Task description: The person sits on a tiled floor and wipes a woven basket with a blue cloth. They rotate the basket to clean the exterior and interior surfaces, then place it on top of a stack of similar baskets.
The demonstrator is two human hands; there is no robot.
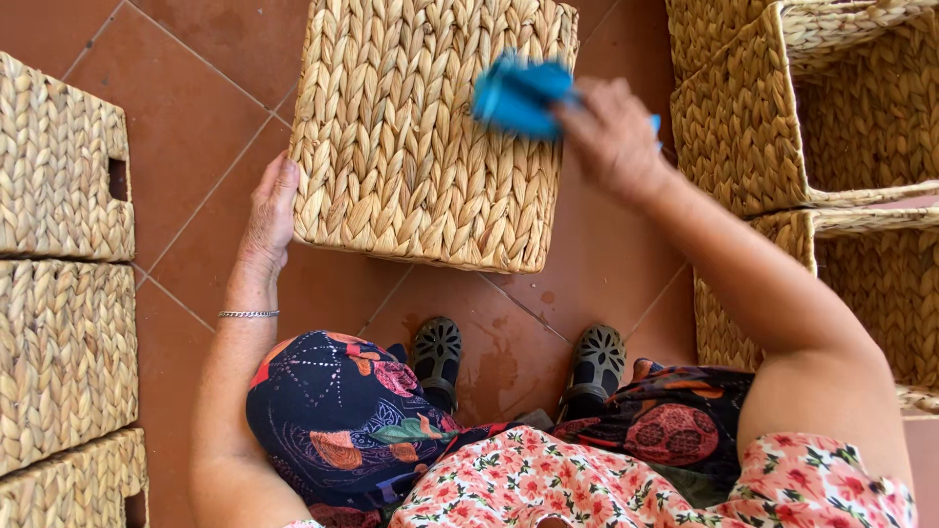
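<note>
Woven basket (pixel 430 137) is stood on the tiled floor (pixel 196 117), just in front of the feet. It is steadied at its left side by the left hand (pixel 269 210), laid open against the weave. A blue cloth (pixel 518 93) is gripped by the right hand (pixel 611 137) and pressed on the top face. Wiping seems under way; how much is finished cannot be judged. More baskets (pixel 64 166) are placed at both sides.

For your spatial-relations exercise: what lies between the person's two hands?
In the head view, the woven basket lies between them: the left hand steadies its side, and the right hand holds a blue cloth on it.
</note>
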